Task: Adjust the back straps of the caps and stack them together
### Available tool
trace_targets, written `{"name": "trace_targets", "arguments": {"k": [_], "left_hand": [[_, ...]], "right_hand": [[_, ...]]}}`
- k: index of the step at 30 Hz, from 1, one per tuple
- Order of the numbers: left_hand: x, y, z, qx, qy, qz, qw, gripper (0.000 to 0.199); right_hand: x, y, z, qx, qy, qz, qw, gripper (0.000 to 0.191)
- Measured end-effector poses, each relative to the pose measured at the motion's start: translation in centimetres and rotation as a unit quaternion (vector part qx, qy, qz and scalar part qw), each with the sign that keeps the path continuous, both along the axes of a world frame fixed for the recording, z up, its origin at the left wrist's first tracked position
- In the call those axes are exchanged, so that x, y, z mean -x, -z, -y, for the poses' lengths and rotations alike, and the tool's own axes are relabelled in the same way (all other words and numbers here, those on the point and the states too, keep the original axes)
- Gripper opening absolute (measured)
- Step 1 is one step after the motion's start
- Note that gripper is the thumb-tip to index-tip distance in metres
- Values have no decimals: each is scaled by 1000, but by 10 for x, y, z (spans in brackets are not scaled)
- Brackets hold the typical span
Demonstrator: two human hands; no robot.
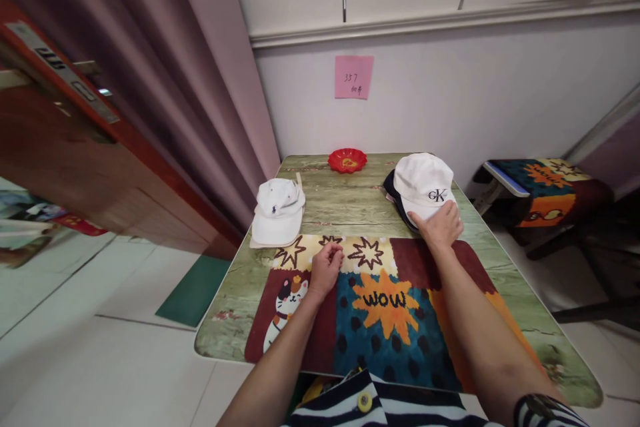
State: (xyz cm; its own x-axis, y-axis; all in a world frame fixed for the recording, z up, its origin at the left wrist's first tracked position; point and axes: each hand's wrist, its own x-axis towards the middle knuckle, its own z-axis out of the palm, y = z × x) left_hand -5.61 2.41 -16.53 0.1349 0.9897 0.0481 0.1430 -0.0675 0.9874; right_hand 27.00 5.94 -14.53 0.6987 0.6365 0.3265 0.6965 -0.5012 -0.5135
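My right hand [441,223] grips the brim of a white cap with GK-like lettering [423,180]. That cap sits on top of a dark cap [396,195] at the right of the table. Over the colourful mat [380,300], my left hand [327,267] hovers or rests with its fingers curled together, and nothing shows in it. To its upper left lies another white cap [278,210] with a small dark logo, its brim towards me.
A red scalloped dish [347,161] stands at the back of the green wood-patterned table [340,203]. Behind it, a pink note [353,77] is on the wall. A curtain and red-framed door are left; another mat-covered surface [550,180] is right.
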Motion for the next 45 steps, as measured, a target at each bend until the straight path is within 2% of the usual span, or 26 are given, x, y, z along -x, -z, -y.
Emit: {"name": "trace_targets", "arguments": {"k": [4, 5, 7, 9, 10, 13, 16, 18, 20, 23, 25, 28, 33, 35, 38, 42, 44, 45], "left_hand": [[0, 1, 2, 0, -5, 8, 1000, 17], [-1, 2, 3, -2, -6, 8, 1000, 17], [-4, 3, 5, -6, -11, 8, 1000, 16], [-6, 2, 6, -10, -20, 9, 1000, 17], [-5, -1, 4, -12, -28, 9, 999, 18], [10, -24, -15, -33, -81, 1, 996, 21], [47, -63, -54, -87, -184, -32, 979, 18], [74, -89, -82, -150, -298, -175, 926, 16], [96, -104, -106, -143, -355, -298, 874, 24], [111, -105, -127, -68, -382, -366, 846, 35], [114, -99, -134, -41, -382, -374, 844, 27], [115, -93, -139, -41, -378, -374, 846, 8], [120, -105, -142, -70, -376, -370, 847, 6], [119, -114, -141, -104, -373, -349, 853, 5], [112, -134, -135, -201, -358, -265, 873, 5], [87, -160, -107, -312, -312, -129, 888, 3], [69, -164, -83, -315, -283, -71, 903, 7], [59, -163, -71, -306, -273, -47, 911, 8]], "right_hand": [[31, -9, 3, -43, 5, 35, 998, 105], [44, -11, 4, -67, -19, 51, 996, 103], [77, -11, 2, -119, -119, 50, 984, 93], [111, -5, -2, -168, -230, -23, 958, 85], [126, 0, -5, -187, -260, -85, 943, 81], [152, 20, -12, -192, -266, -288, 900, 69], [156, 37, -14, -178, -249, -331, 893, 64], [152, 41, -15, -174, -246, -330, 894, 61], [151, 42, -15, -164, -253, -326, 896, 59], [153, 37, -15, -142, -261, -309, 904, 58], [155, 33, -14, -133, -261, -298, 909, 58], [156, 30, -15, -130, -262, -296, 909, 59], [155, 30, -16, -143, -256, -350, 890, 58], [156, 31, -17, -151, -267, -377, 874, 56], [160, 29, -16, -162, -301, -425, 838, 52], [164, 10, -15, -161, -346, -488, 785, 50], [161, -8, -15, -142, -372, -552, 733, 53], [158, -18, -15, -126, -386, -615, 676, 55]]}}
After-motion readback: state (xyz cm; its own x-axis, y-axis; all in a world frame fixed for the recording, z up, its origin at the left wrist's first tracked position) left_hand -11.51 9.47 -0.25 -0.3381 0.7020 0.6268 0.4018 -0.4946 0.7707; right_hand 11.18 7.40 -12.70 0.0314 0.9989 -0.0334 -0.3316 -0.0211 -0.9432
